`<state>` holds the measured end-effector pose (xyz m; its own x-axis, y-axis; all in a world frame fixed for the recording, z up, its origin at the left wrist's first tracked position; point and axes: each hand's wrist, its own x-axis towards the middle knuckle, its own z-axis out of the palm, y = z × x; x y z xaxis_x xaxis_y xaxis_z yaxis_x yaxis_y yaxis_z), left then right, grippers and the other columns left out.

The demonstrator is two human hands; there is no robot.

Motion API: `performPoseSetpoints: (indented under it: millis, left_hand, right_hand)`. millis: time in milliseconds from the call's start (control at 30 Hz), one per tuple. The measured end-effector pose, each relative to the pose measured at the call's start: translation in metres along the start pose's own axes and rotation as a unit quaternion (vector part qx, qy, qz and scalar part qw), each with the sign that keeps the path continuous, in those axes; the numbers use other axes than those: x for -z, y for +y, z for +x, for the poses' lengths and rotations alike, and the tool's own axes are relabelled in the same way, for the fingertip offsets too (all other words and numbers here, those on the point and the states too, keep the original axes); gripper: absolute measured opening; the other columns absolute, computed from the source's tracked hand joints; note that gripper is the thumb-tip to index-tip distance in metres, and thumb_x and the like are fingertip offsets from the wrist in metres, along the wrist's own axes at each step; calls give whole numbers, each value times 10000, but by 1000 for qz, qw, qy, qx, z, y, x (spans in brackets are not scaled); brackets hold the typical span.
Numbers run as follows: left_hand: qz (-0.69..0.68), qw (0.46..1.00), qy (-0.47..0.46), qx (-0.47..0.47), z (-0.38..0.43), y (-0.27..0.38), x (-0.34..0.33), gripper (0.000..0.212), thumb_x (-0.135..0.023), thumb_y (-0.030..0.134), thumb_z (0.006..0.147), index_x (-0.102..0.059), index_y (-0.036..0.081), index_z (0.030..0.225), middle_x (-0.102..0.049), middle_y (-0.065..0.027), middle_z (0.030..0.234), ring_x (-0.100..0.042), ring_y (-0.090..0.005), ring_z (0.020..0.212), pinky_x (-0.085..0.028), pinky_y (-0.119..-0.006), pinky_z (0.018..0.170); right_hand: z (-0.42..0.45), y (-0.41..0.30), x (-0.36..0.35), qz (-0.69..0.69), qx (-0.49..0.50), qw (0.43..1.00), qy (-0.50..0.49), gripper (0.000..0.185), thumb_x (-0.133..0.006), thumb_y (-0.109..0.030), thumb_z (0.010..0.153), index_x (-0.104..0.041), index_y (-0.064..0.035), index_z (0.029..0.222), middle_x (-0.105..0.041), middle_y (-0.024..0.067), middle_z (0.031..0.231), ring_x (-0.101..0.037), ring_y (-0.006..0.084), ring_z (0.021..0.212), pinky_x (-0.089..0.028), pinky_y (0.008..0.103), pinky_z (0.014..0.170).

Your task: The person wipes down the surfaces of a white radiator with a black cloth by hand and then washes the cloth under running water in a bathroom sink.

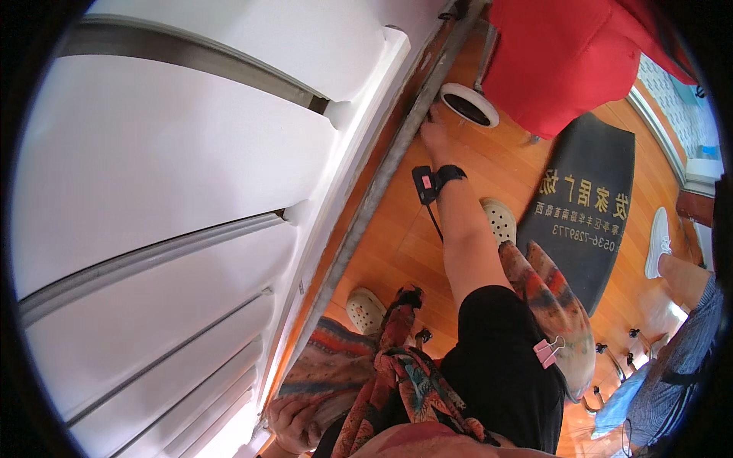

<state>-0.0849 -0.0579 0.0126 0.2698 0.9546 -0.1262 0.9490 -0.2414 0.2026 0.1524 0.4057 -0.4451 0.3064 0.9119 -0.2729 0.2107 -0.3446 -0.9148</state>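
Note:
My right hand (433,129) reaches down to the grey edge strip (395,140) along the foot of a white panelled unit (189,149). Its fingers are small and blurred, so whether they hold anything is unclear. A black strap with a small black device (425,184) and a cable circles that wrist. Just beyond the hand lies a white-rimmed oval object (469,106) with a dark centre. My left hand (293,422), fingers curled, is low at the left against my patterned trousers (332,366); its grip is partly hidden.
Dark mat (572,240) with gold writing lies on the wooden floor (401,252). Red cloth (561,57) hangs at the top. A person's leg (684,280) with a white shoe (658,243) is at right, near several casters (600,348). My clogs (365,309) flank the arm.

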Motion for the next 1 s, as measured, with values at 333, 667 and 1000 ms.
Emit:
performPoseSetpoints:
  millis: [333, 667, 1000]
  left_hand:
    - [5, 1000, -1, -4, 4, -5, 1, 251, -673, 271, 663, -607, 107, 842, -590, -55, 895, -559, -274, 878, -446, -430, 736]
    - [-49, 998, -41, 27, 2, 4, 7, 164, -576, 228, 752, -609, 136, 884, -570, -31, 944, -507, -245, 940, -387, -422, 832]
    - [-37, 998, -55, -1, 1, 18, 10, 200, -573, 209, 716, -598, 113, 890, -573, -56, 967, -510, -270, 930, -397, -438, 813]
  right_hand:
    - [-17, 39, -17, -52, 153, 986, -52, 311, -561, -69, 805, -573, 5, 1106, -633, 189, 1045, -601, 310, 958, -460, 361, 830]
    - [-109, 54, -25, 8, 216, 968, -127, 291, -509, 87, 745, -619, -40, 983, -612, 193, 919, -596, 334, 852, -474, 377, 737]
    - [-205, 73, -52, 130, 82, 957, -245, 393, -575, 58, 657, -660, -81, 1014, -590, 146, 1147, -523, 339, 1045, -414, 395, 918]
